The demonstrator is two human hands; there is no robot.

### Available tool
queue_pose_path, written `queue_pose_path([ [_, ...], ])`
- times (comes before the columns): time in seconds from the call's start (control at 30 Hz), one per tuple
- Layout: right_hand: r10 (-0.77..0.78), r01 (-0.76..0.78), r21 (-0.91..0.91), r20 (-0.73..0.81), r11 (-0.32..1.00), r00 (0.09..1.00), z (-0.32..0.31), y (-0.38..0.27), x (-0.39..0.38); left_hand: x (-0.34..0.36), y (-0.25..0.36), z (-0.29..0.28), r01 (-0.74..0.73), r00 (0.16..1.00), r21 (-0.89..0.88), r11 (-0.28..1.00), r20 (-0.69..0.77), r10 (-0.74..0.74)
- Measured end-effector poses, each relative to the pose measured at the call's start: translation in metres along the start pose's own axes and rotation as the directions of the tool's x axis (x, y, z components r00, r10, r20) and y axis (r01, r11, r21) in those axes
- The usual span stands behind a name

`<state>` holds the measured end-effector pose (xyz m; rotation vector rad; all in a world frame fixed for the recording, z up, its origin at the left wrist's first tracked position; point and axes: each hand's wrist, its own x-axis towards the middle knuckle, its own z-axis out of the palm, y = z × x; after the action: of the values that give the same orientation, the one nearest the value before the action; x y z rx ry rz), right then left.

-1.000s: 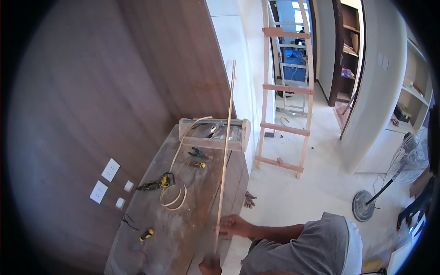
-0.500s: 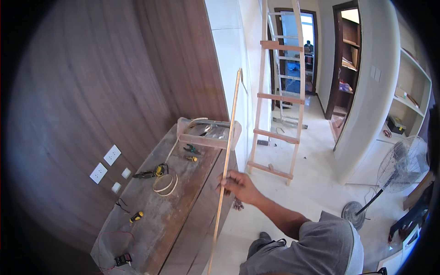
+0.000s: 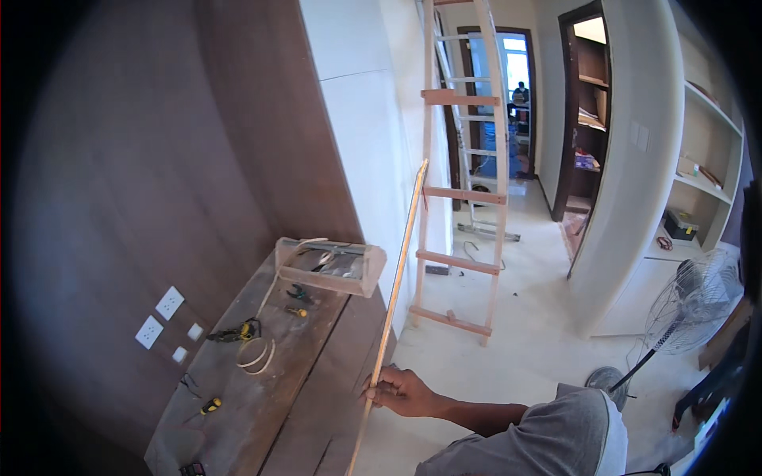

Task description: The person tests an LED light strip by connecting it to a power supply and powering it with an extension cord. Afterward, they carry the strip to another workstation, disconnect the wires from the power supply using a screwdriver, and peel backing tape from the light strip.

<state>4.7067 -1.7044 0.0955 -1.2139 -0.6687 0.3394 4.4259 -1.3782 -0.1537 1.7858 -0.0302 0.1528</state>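
Note:
My right hand point(image 3: 403, 391) is closed around a long, thin, golden-tan strip point(image 3: 399, 289). The strip slants up and away past the edge of a dusty brown wooden counter point(image 3: 298, 345), and its lower end runs out of the picture. My left hand is not in sight. On the counter lie a coil of pale flexible strip point(image 3: 255, 366), a yellow-and-black hand tool point(image 3: 236, 332), green-handled pliers point(image 3: 298, 293), a short yellow-and-black tool point(image 3: 298, 312) and a yellow-and-black screwdriver point(image 3: 210, 406). An open wooden tool tray point(image 3: 333, 282) stands at the counter's far end.
A wooden ladder point(image 3: 456, 258) stands beyond the counter, with a metal ladder point(image 3: 476, 151) behind it. On the right are a standing fan point(image 3: 686, 305) and wall shelves point(image 3: 702, 186). Wall sockets point(image 3: 149, 332) sit left of the counter. A person point(image 3: 520, 95) is far down the hallway.
The view has shifted, so the counter and ladder appear farther left and lower. My right hand, still gripping the strip, sits lower in the picture, and the strip's tip is lower too.

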Motion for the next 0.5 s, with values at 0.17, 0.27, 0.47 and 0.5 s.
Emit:
queue_pose_path([
  [0.17, 0.012, -0.011, -0.051, 0.016, 0.999, 1.000, -0.042, -0.014, -0.022, 0.037, -0.005, 0.043, -0.059, 0.992, -0.133, 0.989, 0.101, 0.072],
  [0.27, -0.021, 0.019, -0.113, -0.015, 0.993, 1.000, -0.068, -0.008, -0.035, 0.054, -0.001, 0.071, -0.100, 0.983, -0.418, 0.903, 0.097, 0.154],
  [0.47, -0.018, 0.001, -0.178, -0.091, 0.984, 0.996, -0.105, -0.014, -0.064, 0.076, -0.030, 0.085, 0.234, 0.940, -0.029, 0.972, 0.264, -0.218],
  [0.5, -0.017, -0.001, -0.175, -0.101, 0.984, 0.995, -0.110, -0.014, -0.069, 0.078, -0.034, 0.088, 0.205, 0.935, -0.015, 0.979, 0.299, -0.191],
])
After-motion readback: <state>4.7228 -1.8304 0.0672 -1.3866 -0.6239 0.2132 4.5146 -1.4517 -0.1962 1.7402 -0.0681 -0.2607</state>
